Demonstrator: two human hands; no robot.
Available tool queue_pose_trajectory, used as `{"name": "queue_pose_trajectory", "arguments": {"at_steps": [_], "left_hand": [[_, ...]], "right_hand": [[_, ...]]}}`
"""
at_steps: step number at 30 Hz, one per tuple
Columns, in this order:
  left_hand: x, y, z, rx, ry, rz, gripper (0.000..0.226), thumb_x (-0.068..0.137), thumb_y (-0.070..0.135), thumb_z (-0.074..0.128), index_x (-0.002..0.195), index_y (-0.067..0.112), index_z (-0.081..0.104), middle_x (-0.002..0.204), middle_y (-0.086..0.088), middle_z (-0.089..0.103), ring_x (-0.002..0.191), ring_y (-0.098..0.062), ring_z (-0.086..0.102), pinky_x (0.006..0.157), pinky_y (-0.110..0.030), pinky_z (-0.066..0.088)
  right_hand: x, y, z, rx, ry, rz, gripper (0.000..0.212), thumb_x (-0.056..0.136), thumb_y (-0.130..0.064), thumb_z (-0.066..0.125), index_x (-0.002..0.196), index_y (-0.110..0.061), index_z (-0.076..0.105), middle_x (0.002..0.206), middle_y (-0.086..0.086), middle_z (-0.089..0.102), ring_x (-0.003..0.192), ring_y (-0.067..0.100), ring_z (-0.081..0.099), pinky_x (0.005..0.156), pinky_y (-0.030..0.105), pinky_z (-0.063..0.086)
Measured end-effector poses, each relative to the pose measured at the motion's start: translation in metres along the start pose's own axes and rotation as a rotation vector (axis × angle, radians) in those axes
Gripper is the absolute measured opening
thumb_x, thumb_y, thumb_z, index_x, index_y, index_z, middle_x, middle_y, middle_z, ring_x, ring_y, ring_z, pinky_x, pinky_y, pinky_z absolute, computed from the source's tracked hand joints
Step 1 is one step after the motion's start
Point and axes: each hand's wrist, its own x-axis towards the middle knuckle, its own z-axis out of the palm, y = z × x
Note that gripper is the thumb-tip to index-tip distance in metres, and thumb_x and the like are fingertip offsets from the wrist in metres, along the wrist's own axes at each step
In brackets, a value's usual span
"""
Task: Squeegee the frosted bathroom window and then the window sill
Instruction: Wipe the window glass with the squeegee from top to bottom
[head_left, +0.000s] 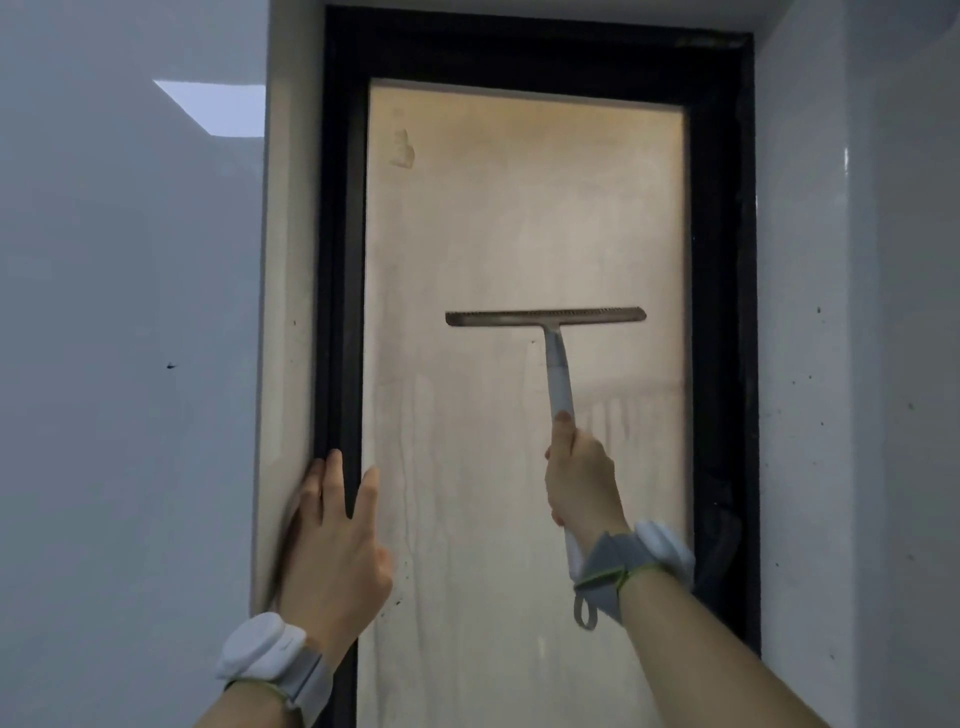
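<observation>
Head view: right hand (582, 478) round squeegee (545, 317) handle, left hand (332, 545) flat against window frame (337, 312).

We see the squeegee (545, 316) lying level against the frosted pane (519, 218), right of its middle, handle slanting down into our right hand (582, 480). Our left hand (332, 540) rests on the window frame (337, 312) at the pane's left edge, lower than the blade.

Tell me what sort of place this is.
Probably a bathroom: a tall frosted window in a black frame, glossy pale walls, and drip streaks on the glass. The right hand holds a squeegee to it.
</observation>
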Motion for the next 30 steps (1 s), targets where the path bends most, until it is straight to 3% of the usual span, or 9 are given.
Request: {"name": "queue_pose_trajectory", "arguments": {"at_steps": [3, 9, 12, 16, 23, 27, 30], "left_hand": [[0.000, 0.000, -0.002, -0.009, 0.023, -0.018, 0.077, 0.063, 0.014, 0.071, 0.138, 0.008, 0.052, 0.150, -0.030, 0.038, 0.135, -0.046, 0.038, 0.107, -0.055, 0.039], [-0.001, 0.003, -0.009, -0.096, -0.006, -0.059, 0.073, 0.077, 0.017, 0.058, 0.147, 0.014, 0.038, 0.161, -0.021, 0.022, 0.148, -0.038, 0.019, 0.119, -0.047, 0.023], [-0.001, 0.002, -0.013, -0.141, -0.019, -0.062, 0.072, 0.081, 0.019, 0.053, 0.149, 0.017, 0.030, 0.163, -0.016, 0.016, 0.150, -0.033, 0.012, 0.122, -0.043, 0.018], [-0.002, 0.000, -0.014, -0.208, -0.019, -0.053, 0.073, 0.082, 0.021, 0.053, 0.150, 0.018, 0.026, 0.165, -0.013, 0.011, 0.152, -0.029, 0.006, 0.123, -0.039, 0.011], [-0.004, -0.005, -0.013, -0.277, -0.014, -0.040, 0.075, 0.083, 0.018, 0.054, 0.150, 0.020, 0.022, 0.165, -0.010, 0.009, 0.153, -0.025, 0.002, 0.118, -0.029, 0.000], [-0.005, -0.006, -0.011, -0.258, -0.018, -0.031, 0.071, 0.084, 0.017, 0.057, 0.149, 0.019, 0.027, 0.165, -0.013, 0.013, 0.153, -0.027, 0.006, 0.119, -0.031, 0.003], [-0.004, -0.006, -0.010, -0.260, -0.012, -0.041, 0.069, 0.087, 0.021, 0.061, 0.148, 0.019, 0.029, 0.164, -0.013, 0.015, 0.153, -0.028, 0.009, 0.121, -0.033, 0.009]], "right_hand": [[-0.022, 0.028, 0.008, -0.040, 0.005, -0.001, 0.061, 0.095, -0.068, 0.016, 0.085, -0.020, 0.052, 0.078, 0.006, 0.062, 0.069, 0.025, 0.061, 0.067, 0.050, 0.058], [-0.051, 0.054, 0.005, -0.058, -0.016, 0.029, 0.068, 0.086, -0.072, 0.013, 0.083, -0.017, 0.053, 0.075, 0.005, 0.062, 0.065, 0.022, 0.060, 0.059, 0.041, 0.055], [-0.059, 0.054, 0.000, -0.045, -0.038, 0.064, 0.062, 0.095, -0.066, 0.019, 0.084, -0.016, 0.053, 0.075, 0.007, 0.062, 0.063, 0.023, 0.059, 0.053, 0.038, 0.053], [-0.058, 0.034, -0.005, 0.018, -0.058, 0.080, 0.057, 0.098, -0.063, 0.024, 0.084, -0.016, 0.053, 0.072, 0.008, 0.060, 0.056, 0.023, 0.055, 0.045, 0.029, 0.044], [-0.018, -0.056, 0.014, -0.020, -0.061, -0.060, 0.058, 0.099, -0.061, 0.021, 0.092, -0.014, 0.054, 0.085, 0.010, 0.064, 0.071, 0.034, 0.064, 0.051, 0.039, 0.055], [-0.005, -0.081, 0.029, 0.009, -0.066, -0.027, 0.062, 0.100, -0.059, 0.020, 0.097, -0.008, 0.056, 0.090, 0.016, 0.065, 0.068, 0.036, 0.065, 0.045, 0.031, 0.048], [-0.008, -0.079, 0.035, -0.018, -0.072, -0.017, 0.061, 0.100, -0.059, 0.020, 0.100, -0.009, 0.054, 0.092, 0.016, 0.065, 0.077, 0.038, 0.066, 0.049, 0.036, 0.053]]}}
